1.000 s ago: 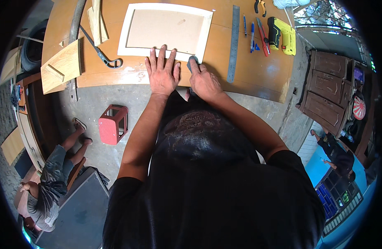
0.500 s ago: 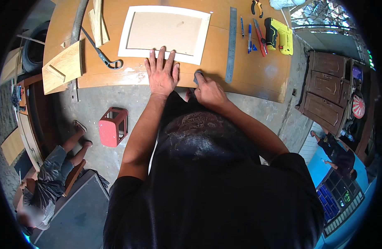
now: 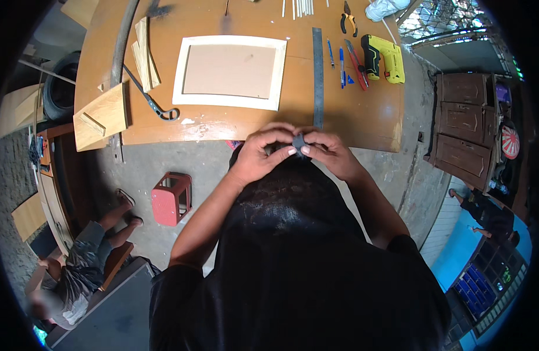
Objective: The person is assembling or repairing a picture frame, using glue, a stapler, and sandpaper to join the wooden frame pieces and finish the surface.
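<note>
Hands, left [image 3: 261, 155] and right [image 3: 331, 153], pinch a small dark piece [image 3: 298, 141] together at centre frame, off the table [image 3: 363, 120], while the pale frame [image 3: 229, 72] above lies untouched.

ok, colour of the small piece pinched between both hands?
Dark grey small piece, held by left hand and right hand; head view.

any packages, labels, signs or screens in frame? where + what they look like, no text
Round sign: far right, by the dark wooden cabinet; red and white rays spreading from its centre.
Blue panel: lower right corner; a grid of small dark-blue squares, too small to tell whether it is a screen.
No packages or labels can be made out on the workbench.
</note>
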